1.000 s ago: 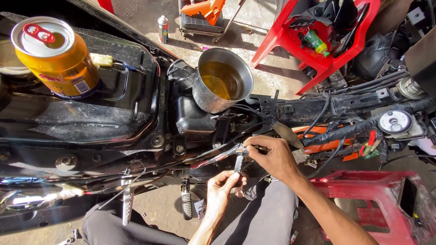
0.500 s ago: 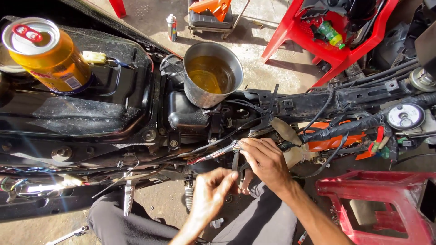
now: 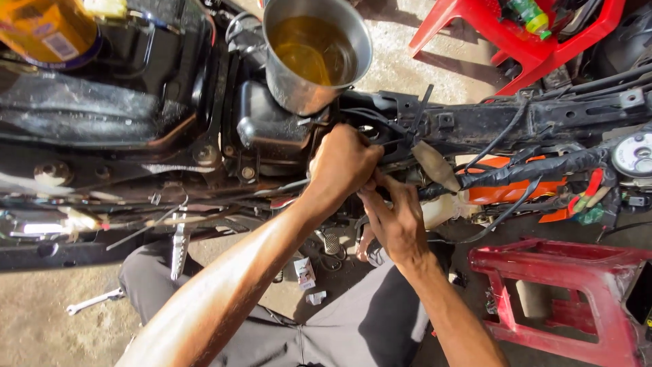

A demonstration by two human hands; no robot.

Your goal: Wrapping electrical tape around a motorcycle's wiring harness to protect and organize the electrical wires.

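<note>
Hands at work on a stripped motorcycle frame (image 3: pixel 489 126), seen from above. Left hand (image 3: pixel 343 163) is curled into a near fist against the frame just below a steel pot (image 3: pixel 316 51) of yellow-brown liquid; its fingers (image 3: pixel 363 160) are closed, but what they grip is hidden beneath the hand. Right hand (image 3: pixel 397 221) lies directly below and touching the left, fingers (image 3: pixel 380 190) narrow and pointed up into the same spot on the frame; whether they pinch anything cannot be told. Black cables (image 3: pixel 536 166) run from this spot to the right, past an orange part (image 3: pixel 516 190) and a round gauge (image 3: pixel 635 153). Black engine housing (image 3: pixel 268 126) sits just left of the hands, under the pot. Yellow can (image 3: pixel 47 30) stands on the black bodywork at far left. Red plastic chair (image 3: pixel 536 44) stands on the floor beyond the frame; a red panel (image 3: pixel 564 292) lies at lower right. Spanner (image 3: pixel 95 299) lies on the floor near the person's grey trousers (image 3: pixel 353 326).
</note>
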